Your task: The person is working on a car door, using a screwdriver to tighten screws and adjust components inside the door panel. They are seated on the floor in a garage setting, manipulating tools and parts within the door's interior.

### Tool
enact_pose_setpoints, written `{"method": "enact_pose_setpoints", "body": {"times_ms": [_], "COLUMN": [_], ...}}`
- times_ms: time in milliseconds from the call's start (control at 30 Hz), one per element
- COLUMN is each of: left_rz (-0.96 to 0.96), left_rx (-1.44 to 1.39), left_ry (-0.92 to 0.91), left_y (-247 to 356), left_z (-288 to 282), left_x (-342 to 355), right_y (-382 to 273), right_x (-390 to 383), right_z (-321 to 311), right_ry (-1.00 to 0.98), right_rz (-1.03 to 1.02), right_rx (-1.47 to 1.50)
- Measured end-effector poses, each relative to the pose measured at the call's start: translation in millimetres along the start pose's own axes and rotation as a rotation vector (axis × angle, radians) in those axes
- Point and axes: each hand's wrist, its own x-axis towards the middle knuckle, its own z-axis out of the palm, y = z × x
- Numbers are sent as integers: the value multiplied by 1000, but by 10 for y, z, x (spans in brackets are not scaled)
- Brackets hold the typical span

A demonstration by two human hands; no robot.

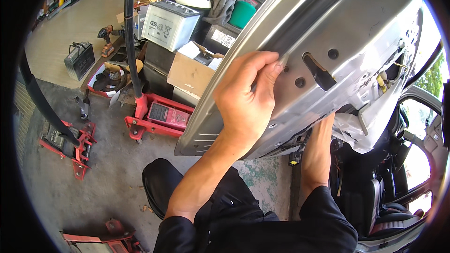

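A silver door [358, 21] was seen open across the upper right, its edge face turned toward the left hand [248, 93]; a dark slot [321, 74] was cut into that face, with a round dark spot set on either side. The left hand was raised before the face, just left of the slot; its thumb and forefinger were brought together, and whether anything small was pinched could not be told. The right forearm [318, 152] was passed behind the door's lower edge; the right hand was hidden there, so its state could not be told; nearby, a whitish sheet [377, 115] was draped at the door's inner side. A dark seat [368, 201] was shown at lower right; at left, a red jack [161, 112] was parked before a box [190, 75] and a white battery [171, 24].
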Motion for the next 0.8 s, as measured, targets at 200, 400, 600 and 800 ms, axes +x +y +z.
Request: {"method": "enact_pose_setpoints", "body": {"times_ms": [200,400,600,800], "left_rz": [67,14,4,4], "left_rx": [6,40,52,42], "left_ry": [12,24,4,-42], "left_y": [-13,32,40,62], "left_z": [-3,46,34,73], "left_x": [-11,-79,-46,-69], "right_y": [9,5,27,-60], "right_x": [-12,-53,-7,-57], "right_z": [-17,-43,-77,-76], "right_ry": [-11,0,-28,-13], "right_rz": [23,29,29,16], "right_rx": [-24,-36,-3,-19]}}
